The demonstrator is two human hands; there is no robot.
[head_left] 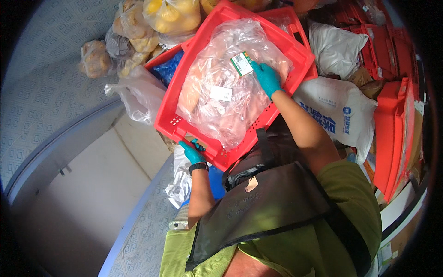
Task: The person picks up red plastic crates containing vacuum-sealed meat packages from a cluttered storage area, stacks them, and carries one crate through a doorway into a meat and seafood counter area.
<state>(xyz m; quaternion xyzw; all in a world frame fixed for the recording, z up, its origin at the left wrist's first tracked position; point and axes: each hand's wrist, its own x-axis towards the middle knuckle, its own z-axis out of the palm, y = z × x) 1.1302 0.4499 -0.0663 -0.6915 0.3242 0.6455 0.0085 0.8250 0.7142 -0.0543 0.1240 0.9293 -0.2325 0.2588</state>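
A red plastic crate [167, 114] sits tilted in front of me, holding a large clear plastic bag [210, 67] of pale pink contents, perhaps raw meat. My left hand [194, 152], in a teal glove, is closed through the handle slot at the crate's near left corner. On the upper right of the bag lies a white label with a green edge [242, 64]. My gloved right hand [266, 79] has its fingers closed at that label's right edge. A smaller white label [221, 93] lies lower on the bag.
Clear bags of yellow produce [171, 16] are piled at the far left. Another red crate [308, 69] lies beneath the held one. White sacks [339, 111] and stacked red crates [390, 138] crowd the right. A pale doorway or opening [87, 184] is at the left.
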